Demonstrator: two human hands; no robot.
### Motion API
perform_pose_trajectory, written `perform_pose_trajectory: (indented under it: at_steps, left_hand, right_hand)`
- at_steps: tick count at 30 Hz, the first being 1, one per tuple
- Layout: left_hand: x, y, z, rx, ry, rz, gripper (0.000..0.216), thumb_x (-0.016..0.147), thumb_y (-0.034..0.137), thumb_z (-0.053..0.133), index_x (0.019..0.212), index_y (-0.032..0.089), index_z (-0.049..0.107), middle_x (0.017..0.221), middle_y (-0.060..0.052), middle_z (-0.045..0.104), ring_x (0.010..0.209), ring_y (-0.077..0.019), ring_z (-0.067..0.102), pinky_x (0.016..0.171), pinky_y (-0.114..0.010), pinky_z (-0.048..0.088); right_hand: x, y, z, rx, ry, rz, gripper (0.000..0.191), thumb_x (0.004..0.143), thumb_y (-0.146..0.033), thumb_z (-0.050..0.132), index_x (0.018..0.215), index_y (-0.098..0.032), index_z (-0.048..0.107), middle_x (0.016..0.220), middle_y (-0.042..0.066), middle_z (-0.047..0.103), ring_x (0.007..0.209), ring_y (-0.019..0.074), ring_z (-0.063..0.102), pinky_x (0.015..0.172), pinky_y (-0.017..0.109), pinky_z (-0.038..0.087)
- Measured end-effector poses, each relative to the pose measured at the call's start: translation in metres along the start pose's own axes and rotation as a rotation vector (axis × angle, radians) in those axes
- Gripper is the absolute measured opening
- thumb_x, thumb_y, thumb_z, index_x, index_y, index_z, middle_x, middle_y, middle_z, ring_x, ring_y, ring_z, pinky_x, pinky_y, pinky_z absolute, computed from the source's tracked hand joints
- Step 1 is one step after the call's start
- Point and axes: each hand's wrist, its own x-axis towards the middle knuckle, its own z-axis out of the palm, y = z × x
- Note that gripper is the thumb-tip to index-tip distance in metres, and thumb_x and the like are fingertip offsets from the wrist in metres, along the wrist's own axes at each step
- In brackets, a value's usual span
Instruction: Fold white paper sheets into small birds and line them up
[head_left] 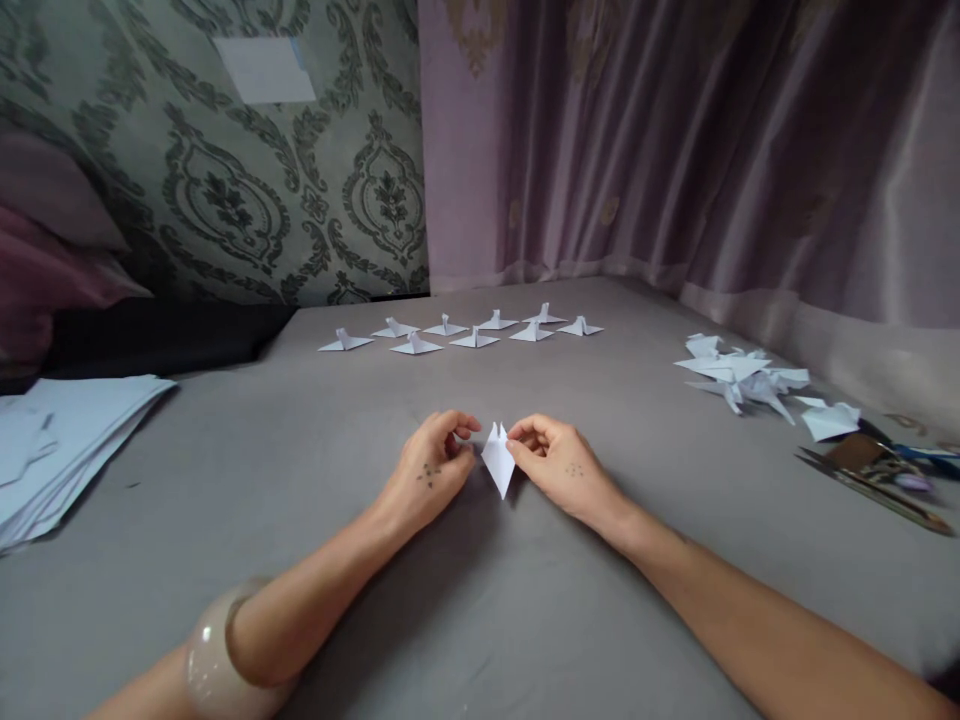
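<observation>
A small piece of folded white paper, diamond-shaped with two points at its top, is between my hands in the middle of the view. My right hand pinches its right edge between thumb and forefinger. Just left of the paper is my left hand, its fingers curled and a gap between thumb and forefinger, apart from the paper. Beyond the hands stand several folded paper birds in two rough rows.
A loose heap of folded paper figures lies at the right, near scissors and other small items. A stack of white sheets is at the left, a dark folded cloth behind it. A curtain hangs behind the grey surface.
</observation>
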Motion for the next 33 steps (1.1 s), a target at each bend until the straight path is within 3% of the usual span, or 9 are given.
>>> perform_pose_trajectory:
  at_steps: [4,10,15,19,27,33]
  left_hand:
    - [-0.003,-0.008,0.004,0.181,-0.128,0.213,0.034,0.067,0.007,0.047,0.093,0.022,0.064,0.091,-0.004,0.057,0.08,-0.0165,0.054,0.068,-0.027,0.043]
    - [-0.002,-0.015,0.006,0.333,-0.154,0.28,0.018,0.083,0.024,0.049,0.091,0.023,0.064,0.092,-0.006,0.058,0.087,-0.02,0.054,0.073,-0.031,0.044]
    - [-0.003,-0.013,0.005,0.387,-0.156,0.339,0.027,0.084,0.021,0.048,0.107,0.025,0.06,0.099,-0.007,0.059,0.09,-0.021,0.054,0.072,-0.031,0.044]
    - [-0.002,-0.013,0.006,0.431,-0.176,0.452,0.027,0.087,0.019,0.043,0.106,0.025,0.062,0.097,-0.006,0.059,0.087,-0.0199,0.054,0.075,-0.031,0.043]
    - [0.004,-0.021,0.004,0.39,-0.171,0.384,0.021,0.088,0.024,0.046,0.097,0.024,0.066,0.096,-0.005,0.062,0.088,-0.0197,0.056,0.076,-0.029,0.042]
    - [0.012,-0.015,0.0,0.26,-0.232,0.268,0.023,0.088,0.031,0.046,0.087,0.023,0.068,0.09,-0.005,0.06,0.084,-0.0181,0.056,0.072,-0.027,0.041]
  right_hand:
    - [-0.004,-0.004,-0.002,-0.17,-0.011,-0.044,0.015,0.08,-0.029,0.052,0.082,-0.021,0.065,0.072,0.001,0.067,0.066,0.0133,0.06,0.062,0.024,0.043]
    - [-0.011,-0.012,-0.014,-0.441,-0.059,-0.208,0.027,0.087,-0.026,0.044,0.086,-0.024,0.071,0.087,0.004,0.065,0.075,0.0146,0.06,0.07,0.027,0.042]
    - [-0.009,-0.01,-0.02,-0.435,-0.127,-0.213,0.028,0.088,-0.026,0.045,0.096,-0.026,0.072,0.092,0.005,0.064,0.082,0.017,0.061,0.077,0.03,0.043]
    - [-0.008,-0.008,-0.017,-0.382,-0.139,-0.196,0.028,0.087,-0.024,0.047,0.1,-0.029,0.071,0.089,0.005,0.065,0.081,0.0176,0.06,0.074,0.029,0.043]
    - [-0.015,-0.013,-0.019,-0.466,-0.179,-0.254,0.032,0.084,-0.015,0.044,0.101,-0.026,0.069,0.096,0.004,0.061,0.078,0.0142,0.058,0.07,0.027,0.042]
    - [-0.016,-0.015,-0.017,-0.556,-0.111,-0.257,0.02,0.085,-0.027,0.05,0.09,-0.024,0.07,0.084,0.004,0.062,0.071,0.0152,0.057,0.066,0.028,0.04]
